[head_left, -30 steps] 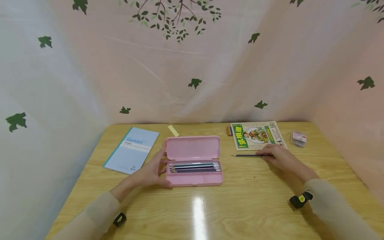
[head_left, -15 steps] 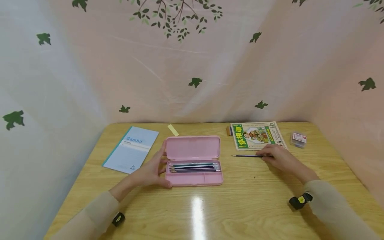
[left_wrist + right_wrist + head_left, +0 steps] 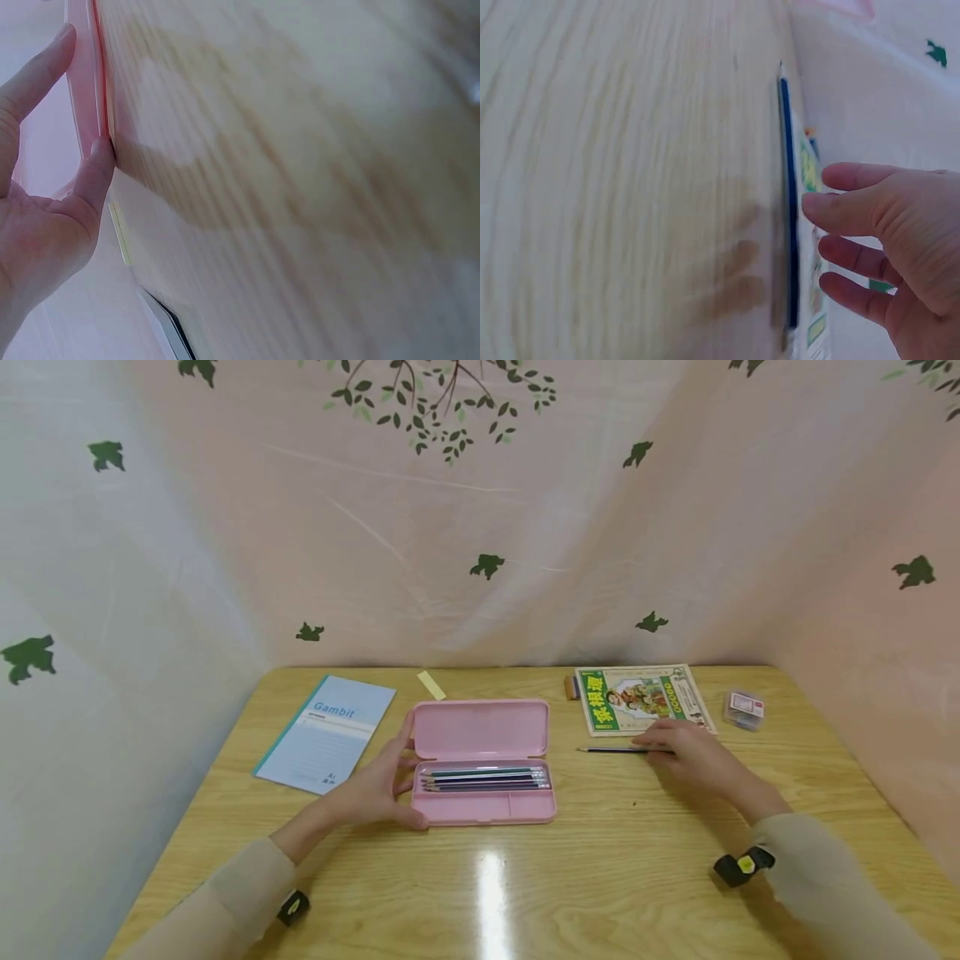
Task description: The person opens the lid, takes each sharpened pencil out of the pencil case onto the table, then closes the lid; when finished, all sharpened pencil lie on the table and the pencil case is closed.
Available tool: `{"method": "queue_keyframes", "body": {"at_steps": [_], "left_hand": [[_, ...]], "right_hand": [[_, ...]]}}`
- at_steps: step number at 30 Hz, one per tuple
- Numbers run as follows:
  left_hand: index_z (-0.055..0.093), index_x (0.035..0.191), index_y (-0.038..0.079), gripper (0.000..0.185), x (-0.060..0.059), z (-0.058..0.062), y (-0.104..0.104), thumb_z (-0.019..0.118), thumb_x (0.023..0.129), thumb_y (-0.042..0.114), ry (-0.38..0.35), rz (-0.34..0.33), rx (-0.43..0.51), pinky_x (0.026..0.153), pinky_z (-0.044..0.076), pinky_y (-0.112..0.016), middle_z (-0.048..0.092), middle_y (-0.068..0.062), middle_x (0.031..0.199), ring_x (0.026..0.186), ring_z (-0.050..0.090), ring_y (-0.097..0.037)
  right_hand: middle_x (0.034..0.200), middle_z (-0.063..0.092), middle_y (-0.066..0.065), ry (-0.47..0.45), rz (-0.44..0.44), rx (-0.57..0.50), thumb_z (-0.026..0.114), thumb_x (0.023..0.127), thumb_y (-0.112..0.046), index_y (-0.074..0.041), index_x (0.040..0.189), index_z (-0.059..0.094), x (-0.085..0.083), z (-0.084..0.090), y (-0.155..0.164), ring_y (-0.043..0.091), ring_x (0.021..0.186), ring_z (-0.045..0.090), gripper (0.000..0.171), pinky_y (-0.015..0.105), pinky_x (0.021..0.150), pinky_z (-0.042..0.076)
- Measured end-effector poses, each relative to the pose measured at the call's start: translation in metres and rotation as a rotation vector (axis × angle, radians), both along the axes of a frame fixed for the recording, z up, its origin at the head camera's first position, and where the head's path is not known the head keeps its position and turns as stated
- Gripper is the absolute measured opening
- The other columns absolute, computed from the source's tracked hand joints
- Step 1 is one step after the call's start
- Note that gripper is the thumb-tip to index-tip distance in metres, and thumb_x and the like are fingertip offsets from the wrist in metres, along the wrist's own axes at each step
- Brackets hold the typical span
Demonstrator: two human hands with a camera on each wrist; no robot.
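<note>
Right hand (image 3: 686, 750) resting loose, uncurled fingertips on pencil (image 3: 609, 750), lying right of pink case (image 3: 483, 762), long axis crosswise, tip pointing toward case. Left hand (image 3: 375, 785) bracing case's left end, fingers straight.

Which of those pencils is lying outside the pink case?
The lone dark pencil on the bare table, under the right hand's fingers. The other pencils lie side by side inside the open pink case.

We see a wooden table (image 3: 600, 877) bearing a notebook (image 3: 326, 735), a pencil case (image 3: 483, 760), a pencil (image 3: 607, 750), a booklet (image 3: 641, 697) and a small box (image 3: 744, 708).
</note>
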State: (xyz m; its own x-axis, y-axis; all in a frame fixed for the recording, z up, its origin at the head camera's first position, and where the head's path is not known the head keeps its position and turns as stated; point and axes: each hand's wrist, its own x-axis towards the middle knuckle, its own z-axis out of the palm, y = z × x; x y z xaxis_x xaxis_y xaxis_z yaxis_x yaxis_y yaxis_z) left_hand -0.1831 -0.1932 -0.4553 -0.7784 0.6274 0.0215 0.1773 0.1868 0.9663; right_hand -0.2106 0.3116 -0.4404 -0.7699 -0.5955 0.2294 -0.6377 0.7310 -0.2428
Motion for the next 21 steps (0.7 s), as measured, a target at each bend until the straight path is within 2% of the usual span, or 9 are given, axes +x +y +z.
{"method": "queue_keyframes", "body": {"at_steps": [9, 13, 21], "left_hand": [[-0.023, 0.159, 0.029, 0.153, 0.001, 0.002, 0.001, 0.094, 0.065, -0.003, 0.002, 0.0, -0.005, 0.108, 0.044, -0.036, 0.022, -0.017, 0.153, 0.14, 0.037, -0.038], [-0.022, 0.159, 0.034, 0.153, 0.002, 0.001, 0.0, 0.094, 0.066, -0.002, -0.002, 0.004, -0.009, 0.108, 0.043, -0.035, 0.021, -0.017, 0.154, 0.142, 0.036, -0.037], [-0.023, 0.159, 0.033, 0.154, 0.002, 0.003, 0.0, 0.094, 0.065, -0.001, 0.007, 0.01, -0.032, 0.108, 0.044, -0.036, 0.022, -0.017, 0.152, 0.143, 0.036, -0.037]], "right_hand": [[0.1, 0.071, 0.005, 0.195, 0.112, -0.137, 0.081, 0.079, 0.008, -0.006, 0.108, 0.077, 0.005, 0.015, -0.042, 0.021, 0.087, 0.068, 0.032, 0.041, 0.068, 0.059], [0.101, 0.071, 0.006, 0.162, 0.139, -0.15, 0.079, 0.083, 0.005, -0.007, 0.11, 0.076, 0.011, 0.021, -0.068, 0.02, 0.088, 0.067, 0.03, 0.037, 0.069, 0.059], [0.104, 0.073, 0.006, 0.063, 0.239, -0.157, 0.075, 0.088, 0.003, -0.004, 0.113, 0.075, 0.019, 0.027, -0.113, 0.016, 0.089, 0.069, 0.026, 0.029, 0.071, 0.06]]}}
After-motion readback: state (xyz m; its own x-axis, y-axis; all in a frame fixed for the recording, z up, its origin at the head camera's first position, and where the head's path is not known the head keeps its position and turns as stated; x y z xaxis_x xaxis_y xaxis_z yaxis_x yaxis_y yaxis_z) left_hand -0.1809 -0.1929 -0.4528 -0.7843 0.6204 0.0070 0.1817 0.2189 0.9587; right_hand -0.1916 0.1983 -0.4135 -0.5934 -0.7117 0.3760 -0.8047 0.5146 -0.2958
